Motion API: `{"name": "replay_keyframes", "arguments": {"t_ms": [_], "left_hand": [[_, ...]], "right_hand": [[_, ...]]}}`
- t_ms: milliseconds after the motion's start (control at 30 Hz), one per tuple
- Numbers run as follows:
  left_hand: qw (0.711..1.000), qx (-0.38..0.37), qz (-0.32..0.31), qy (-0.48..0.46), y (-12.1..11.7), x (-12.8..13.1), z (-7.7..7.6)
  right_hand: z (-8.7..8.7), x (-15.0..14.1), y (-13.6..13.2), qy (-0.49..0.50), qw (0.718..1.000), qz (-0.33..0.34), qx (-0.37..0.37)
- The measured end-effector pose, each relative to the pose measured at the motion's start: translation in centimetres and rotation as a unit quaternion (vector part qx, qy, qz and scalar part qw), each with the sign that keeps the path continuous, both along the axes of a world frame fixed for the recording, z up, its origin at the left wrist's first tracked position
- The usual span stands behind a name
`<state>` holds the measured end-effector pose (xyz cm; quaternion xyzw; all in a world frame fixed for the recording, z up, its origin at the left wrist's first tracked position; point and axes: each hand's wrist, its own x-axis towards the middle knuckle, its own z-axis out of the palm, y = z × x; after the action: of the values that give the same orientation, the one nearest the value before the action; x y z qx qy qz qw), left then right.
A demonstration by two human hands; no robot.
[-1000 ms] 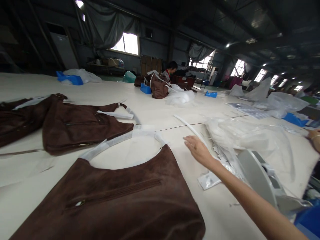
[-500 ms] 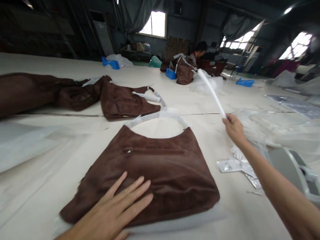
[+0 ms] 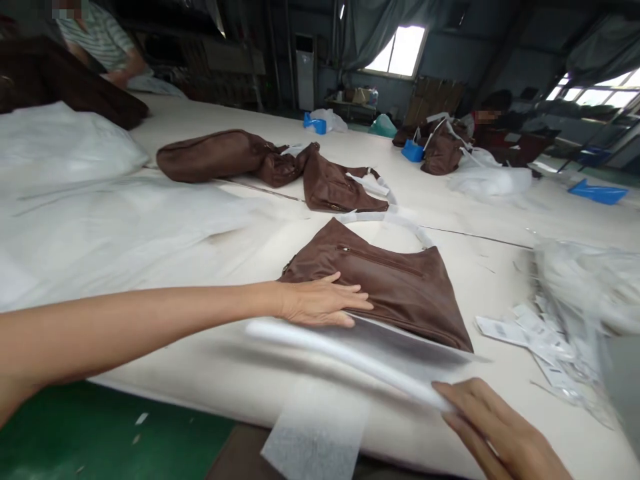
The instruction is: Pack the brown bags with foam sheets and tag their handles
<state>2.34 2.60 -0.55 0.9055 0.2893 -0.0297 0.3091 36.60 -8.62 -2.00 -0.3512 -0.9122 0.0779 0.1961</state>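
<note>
right grip [image 3: 510, 430] pinching white strip [image 3: 345, 359] | left grip [image 3: 317, 302] spread flat, brown bag [image 3: 405, 288] beneath

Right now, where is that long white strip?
In the head view, the white strip is low, near the middle: it runs leftward from the right hand, on the near side of the brown bag under the left hand.

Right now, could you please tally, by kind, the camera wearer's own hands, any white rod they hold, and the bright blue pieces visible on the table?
Own hands, left hand and right hand: 2
White rod: 1
Bright blue pieces: 3
Total: 6
</note>
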Motion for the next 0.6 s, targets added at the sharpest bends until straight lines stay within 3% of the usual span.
{"name": "replay_keyframes", "arguments": {"t_ms": [167,333,433,600], "left_hand": [[0.996,-0.079,-0.018,0.032,1.3,0.0,1.9],[0.995,-0.071,-0.015,0.063,1.4,0.2,2.6],[0.999,-0.015,-0.008,0.046,0.6,0.2,1.5],[0.991,0.133,0.007,0.013,-1.0,0.0,-1.9]], "right_hand": [[-5.0,-3.5,0.1,-0.006,0.986,-0.087,0.143],[-6.3,-5.5,1.2,0.012,0.967,-0.114,0.230],[-6.4,-6.6,2.1,0.028,0.960,-0.130,0.247],[-7.0,-7.9,2.8,0.050,0.947,-0.176,0.262]]}}
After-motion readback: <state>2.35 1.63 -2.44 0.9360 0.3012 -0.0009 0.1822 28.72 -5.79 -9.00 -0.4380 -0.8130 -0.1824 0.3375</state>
